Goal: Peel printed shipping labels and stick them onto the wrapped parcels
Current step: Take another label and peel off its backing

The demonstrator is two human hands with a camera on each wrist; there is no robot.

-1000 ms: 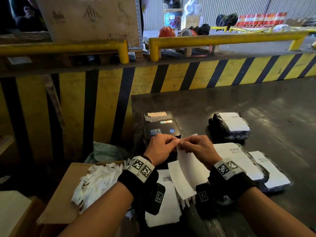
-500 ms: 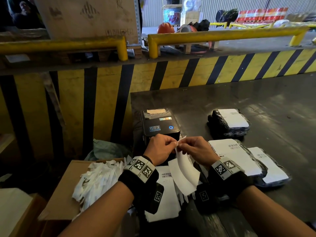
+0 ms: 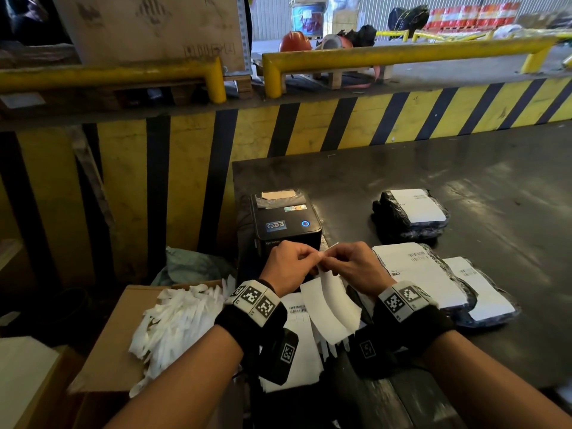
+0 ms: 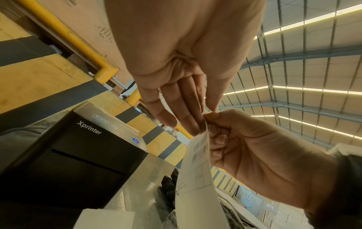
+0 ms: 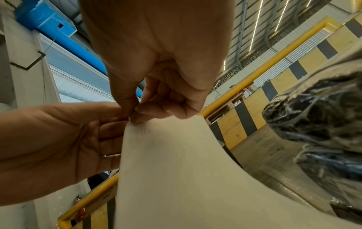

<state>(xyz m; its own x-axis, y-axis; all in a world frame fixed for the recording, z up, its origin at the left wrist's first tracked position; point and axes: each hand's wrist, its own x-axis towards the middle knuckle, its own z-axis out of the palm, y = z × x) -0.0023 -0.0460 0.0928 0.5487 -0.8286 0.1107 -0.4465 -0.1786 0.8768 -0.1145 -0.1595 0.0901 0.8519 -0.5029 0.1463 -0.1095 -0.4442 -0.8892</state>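
A white shipping label (image 3: 328, 305) hangs between both hands in front of the black label printer (image 3: 283, 222). My left hand (image 3: 291, 267) pinches its top corner from the left, and my right hand (image 3: 353, 266) pinches the same corner from the right. The left wrist view shows the label's printed side (image 4: 197, 167); the right wrist view shows its blank side (image 5: 176, 170). Three black wrapped parcels with labels on top lie on the table: one behind (image 3: 411, 212) and two beside my right wrist (image 3: 424, 274) (image 3: 483, 292).
More printed labels (image 3: 297, 339) lie under my wrists at the dark table's (image 3: 464, 168) near edge. A cardboard box (image 3: 111, 345) at lower left bears a heap of white backing strips (image 3: 176, 326). A yellow-and-black striped barrier (image 3: 340, 125) stands behind the table.
The hanging label has curled and narrowed slightly while both hands kept pinching its top corner. The hands have barely moved.
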